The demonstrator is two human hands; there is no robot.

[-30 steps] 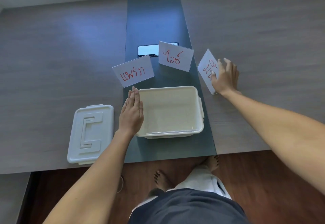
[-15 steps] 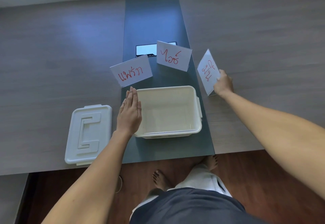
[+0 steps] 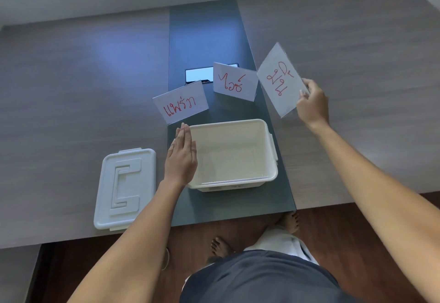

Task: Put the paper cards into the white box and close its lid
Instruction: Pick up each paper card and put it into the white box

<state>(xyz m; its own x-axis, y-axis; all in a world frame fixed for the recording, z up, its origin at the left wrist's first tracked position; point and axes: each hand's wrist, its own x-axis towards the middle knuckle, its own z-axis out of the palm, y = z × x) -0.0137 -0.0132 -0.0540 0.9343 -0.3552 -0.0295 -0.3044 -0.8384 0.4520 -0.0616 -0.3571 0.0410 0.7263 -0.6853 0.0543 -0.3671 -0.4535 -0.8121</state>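
Note:
The open white box (image 3: 234, 185) sits empty on the dark centre strip near the table's front edge. Its white lid (image 3: 125, 188) lies flat to the left. My left hand (image 3: 182, 160) rests flat against the box's left rim, fingers together. Three white paper cards bear red writing. The left card (image 3: 181, 106) and the middle card (image 3: 234, 81) stand behind the box. My right hand (image 3: 312, 104) grips the right card (image 3: 281, 80) by its right edge and holds it tilted above the table, right of the box.
A dark phone-like panel (image 3: 198, 75) lies in the dark strip (image 3: 204, 36) behind the cards. Grey wood tabletop (image 3: 71, 88) spreads to both sides. The table's front edge runs just below the box, with my bare feet (image 3: 220, 246) on the wooden floor.
My right hand closed on the right card and lifted it off the table, tilting it up. My left hand stayed on the box's left rim.

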